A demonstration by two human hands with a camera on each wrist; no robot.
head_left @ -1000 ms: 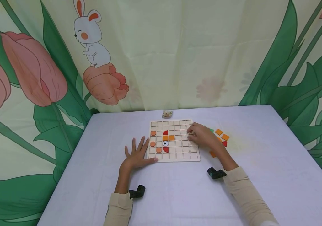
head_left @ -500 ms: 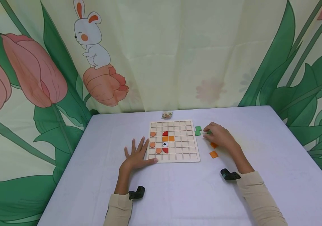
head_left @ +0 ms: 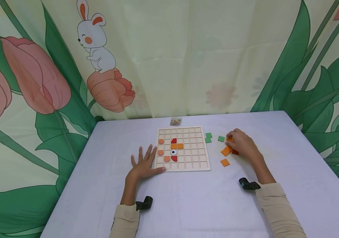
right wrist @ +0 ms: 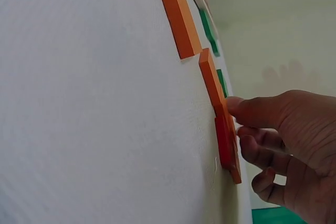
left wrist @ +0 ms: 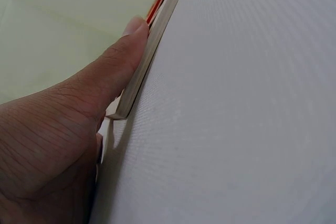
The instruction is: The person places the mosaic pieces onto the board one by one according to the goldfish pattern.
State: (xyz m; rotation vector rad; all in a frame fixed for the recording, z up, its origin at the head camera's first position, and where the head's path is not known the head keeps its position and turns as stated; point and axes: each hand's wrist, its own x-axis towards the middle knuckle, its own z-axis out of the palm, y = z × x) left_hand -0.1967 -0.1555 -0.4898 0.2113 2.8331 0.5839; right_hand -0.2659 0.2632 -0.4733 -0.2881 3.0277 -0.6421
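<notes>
Shifted right hand (head_left: 242, 143) from green tile (head_left: 221, 138) to orange tile (head_left: 230, 139); couldn't tell if pinching; kept left hand (head_left: 143, 165) spread against board (head_left: 193, 158); probably needed light edge grip.

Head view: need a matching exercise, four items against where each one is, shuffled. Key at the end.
Column A
1. left hand
2. right hand
3. eye piece
4. green tiles

Column B
a. in a cell of the board
b. between board and right hand
c. at the loose orange tiles
d. at the board's near left corner

Pairs: 1-d, 2-c, 3-a, 4-b
</notes>
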